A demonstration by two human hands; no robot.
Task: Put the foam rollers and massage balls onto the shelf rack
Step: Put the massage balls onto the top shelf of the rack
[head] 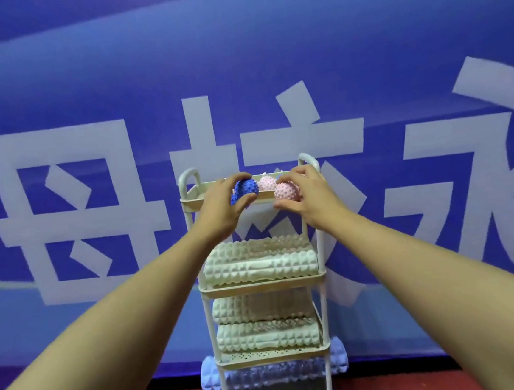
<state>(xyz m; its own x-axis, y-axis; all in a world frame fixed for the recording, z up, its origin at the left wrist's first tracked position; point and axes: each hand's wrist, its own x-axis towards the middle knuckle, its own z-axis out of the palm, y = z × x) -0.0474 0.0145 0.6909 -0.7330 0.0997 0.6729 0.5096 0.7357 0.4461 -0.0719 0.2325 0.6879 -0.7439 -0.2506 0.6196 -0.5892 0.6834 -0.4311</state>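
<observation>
**Two spiky balls at the top tray**

I was on the massage-ball step. My left hand (219,206) was closed around a blue spiky massage ball (245,190), and my right hand (304,195) gripped a pink spiky massage ball (286,191), both held at the front lip of the top tray (192,204) of the white shelf rack (322,285). Another pink ball (266,182) already sat in that tray, between my two.

The cream foam rollers (260,267) lay on the shelves below with their long axes running left to right across the rack; a pale blue roller (211,374) lower down lay the same way, its ends sticking out past the posts. The balls, being round, pointed nowhere.

Next, I judged, each ball had to clear the lip and be let go inside the tray, gently, so none rolled out.
</observation>
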